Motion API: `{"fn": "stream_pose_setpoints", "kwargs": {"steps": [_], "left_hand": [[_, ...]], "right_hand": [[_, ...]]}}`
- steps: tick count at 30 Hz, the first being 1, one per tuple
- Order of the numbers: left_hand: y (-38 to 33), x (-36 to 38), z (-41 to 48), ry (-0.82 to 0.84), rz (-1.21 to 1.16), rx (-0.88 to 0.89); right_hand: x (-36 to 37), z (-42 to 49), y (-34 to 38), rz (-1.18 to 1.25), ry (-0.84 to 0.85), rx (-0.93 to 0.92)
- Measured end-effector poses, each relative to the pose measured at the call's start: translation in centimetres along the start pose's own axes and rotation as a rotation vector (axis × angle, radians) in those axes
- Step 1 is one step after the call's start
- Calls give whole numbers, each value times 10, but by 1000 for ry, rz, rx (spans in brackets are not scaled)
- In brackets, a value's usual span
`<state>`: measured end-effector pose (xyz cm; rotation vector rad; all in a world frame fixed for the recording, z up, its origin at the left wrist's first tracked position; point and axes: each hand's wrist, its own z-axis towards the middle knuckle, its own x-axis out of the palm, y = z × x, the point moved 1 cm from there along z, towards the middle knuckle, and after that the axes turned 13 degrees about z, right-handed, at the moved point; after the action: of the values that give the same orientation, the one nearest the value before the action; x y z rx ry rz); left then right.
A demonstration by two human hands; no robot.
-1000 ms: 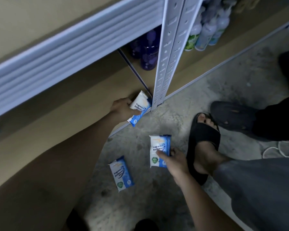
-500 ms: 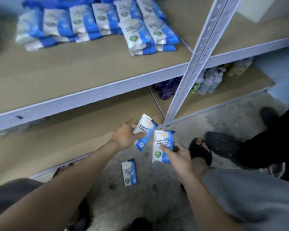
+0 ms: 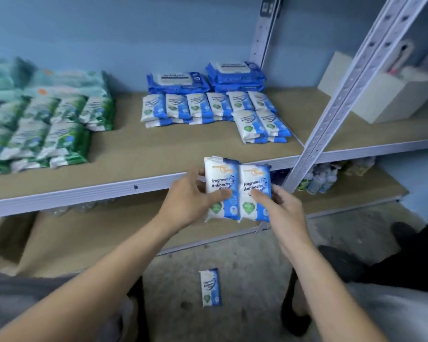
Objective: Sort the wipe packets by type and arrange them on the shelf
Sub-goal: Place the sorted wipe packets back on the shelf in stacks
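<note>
Packets in hand: left packet [image 3: 220, 188] and right packet [image 3: 255, 191], both blue-and-white antibacterial wipes, upright, long edges touching, held just in front of the shelf [image 3: 84, 193] rim.
Left grip [image 3: 188, 196]: closed on the left packet, thumb across its printed face, fingers behind.
Right grip [image 3: 284, 213]: pinching the right packet, thumb on the front, fingers curled round its outer edge.
Matching type: back row [image 3: 208, 107] of the same small blue-and-white packets on the shelf, with a short front stack [image 3: 260, 125] just before its right end.
Other types: green packets [image 3: 47, 129] grouped at the left, well apart; large blue packs [image 3: 208, 79] against the wall behind the row.
Left over: floor packet [image 3: 210, 287] of the same kind, flat on the floor below the hands.
Step in hand: likely lifting the pair over the rim to join the blue-and-white group.
Doing it well: keep both labels facing up and turned the same way as the row; set them down flat just left of the front stack, extending a second row; square the edges against the neighbours before letting go.
Watch for: soft, slippery wrappers that slide off an uneven pile, so lay flat rather than drop; keep clear of the green group and of the upright post [image 3: 344, 95] at the right.
Afterwards: floor packet to collect.
</note>
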<state>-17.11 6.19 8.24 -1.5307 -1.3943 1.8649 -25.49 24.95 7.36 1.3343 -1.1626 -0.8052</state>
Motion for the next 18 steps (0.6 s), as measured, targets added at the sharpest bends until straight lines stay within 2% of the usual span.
{"fn": "stream_pose_setpoints", "kwargs": {"steps": [5,10,15,18], "left_hand": [[-16,-58,9,-147,-7,-56],[-5,-88,35,-273,-33,-140],[15,-90,51,-265,-68,-311],[19,-92,48,-299,51,-277]], "right_hand": [[57,28,34,-55,84,-47],[103,58,51,-148,69,-58],[112,77,42,-548,40,-72],[108,79,43,-647,32,-140]]}}
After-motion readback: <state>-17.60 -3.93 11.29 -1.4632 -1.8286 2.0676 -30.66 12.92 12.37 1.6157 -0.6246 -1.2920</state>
